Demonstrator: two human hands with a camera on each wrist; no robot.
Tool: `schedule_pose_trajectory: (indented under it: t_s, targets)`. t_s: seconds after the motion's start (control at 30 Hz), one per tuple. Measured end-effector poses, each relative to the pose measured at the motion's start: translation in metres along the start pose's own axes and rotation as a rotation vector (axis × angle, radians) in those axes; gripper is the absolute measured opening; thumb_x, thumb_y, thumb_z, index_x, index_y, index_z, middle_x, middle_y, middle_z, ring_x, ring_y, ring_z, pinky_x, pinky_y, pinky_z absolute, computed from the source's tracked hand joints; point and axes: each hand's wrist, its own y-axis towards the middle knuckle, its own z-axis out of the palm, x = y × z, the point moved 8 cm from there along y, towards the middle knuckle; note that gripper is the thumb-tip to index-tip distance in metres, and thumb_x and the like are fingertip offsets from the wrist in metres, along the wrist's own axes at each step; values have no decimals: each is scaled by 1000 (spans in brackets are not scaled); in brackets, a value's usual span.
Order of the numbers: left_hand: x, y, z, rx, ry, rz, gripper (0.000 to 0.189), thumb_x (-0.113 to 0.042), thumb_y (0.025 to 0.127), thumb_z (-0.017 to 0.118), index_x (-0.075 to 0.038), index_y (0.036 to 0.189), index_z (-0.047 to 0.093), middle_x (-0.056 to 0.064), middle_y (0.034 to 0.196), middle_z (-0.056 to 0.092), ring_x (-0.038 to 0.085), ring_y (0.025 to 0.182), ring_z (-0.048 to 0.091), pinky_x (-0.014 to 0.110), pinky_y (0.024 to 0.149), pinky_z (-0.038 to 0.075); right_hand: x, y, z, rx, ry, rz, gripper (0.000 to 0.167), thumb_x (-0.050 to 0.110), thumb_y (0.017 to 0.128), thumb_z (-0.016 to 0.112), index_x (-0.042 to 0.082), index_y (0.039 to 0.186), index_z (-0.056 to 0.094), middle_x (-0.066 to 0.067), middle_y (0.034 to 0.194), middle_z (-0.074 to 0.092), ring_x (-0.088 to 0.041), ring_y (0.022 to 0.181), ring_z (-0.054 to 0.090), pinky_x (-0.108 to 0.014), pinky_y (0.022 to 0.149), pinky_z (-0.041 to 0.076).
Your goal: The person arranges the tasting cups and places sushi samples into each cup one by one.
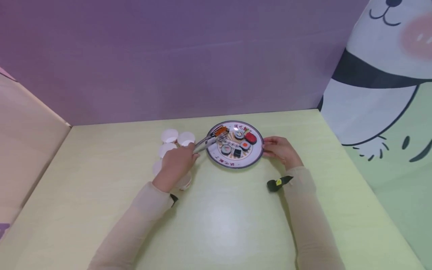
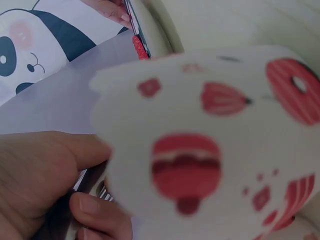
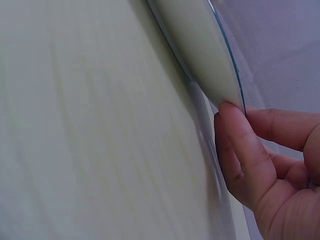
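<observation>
My left hand (image 1: 179, 163) grips metal tongs (image 1: 204, 144), whose tips reach over the left side of a round plate (image 1: 214, 150). The tips are at an orange-topped sushi piece (image 1: 221, 130); I cannot tell whether they pinch it. Several other sushi pieces, among them a red-topped one (image 1: 250, 138), lie on the plate. With thumb and fingers my right hand (image 1: 281, 150) pinches the plate's right rim, which the right wrist view shows edge-on. Close by the left hand, a white paper cup (image 2: 240, 135) with red prints fills much of the left wrist view.
Several white paper cups (image 1: 169, 135) stand grouped left of the plate, partly hidden by the left hand and forearm. A purple wall (image 1: 189, 75) rises behind the pale table (image 1: 222, 232). A black wrist device (image 1: 279, 183) sits at the right cuff.
</observation>
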Motion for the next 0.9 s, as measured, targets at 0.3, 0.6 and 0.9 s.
schedule_pose_trajectory:
  t_s: [0.3,0.6,0.9]
  targets:
    - [15,-13,-16,-30,-8,-2,34,-40,97,49,-7,104,51,14,70,58,32,60,57,39,44,42,2,-2,0,12,-7,0,43,-2,94,50,-11,134,37,-17,114,49,-7,77,61,-22,80,52]
    - [32,-27,-22,-14,3,-28,47,-38,98,48,-7,133,46,17,76,62,30,62,58,38,44,41,-2,-2,0,-1,-11,8,44,-2,93,51,-10,134,37,-17,114,50,-8,78,61,-23,80,52]
    - [46,-43,-32,-4,-18,-57,35,-37,98,47,-5,112,48,12,62,51,27,53,52,37,42,39,0,-1,-1,-4,8,-4,44,-3,93,51,-11,133,37,-15,111,50,-8,77,61,-22,79,52]
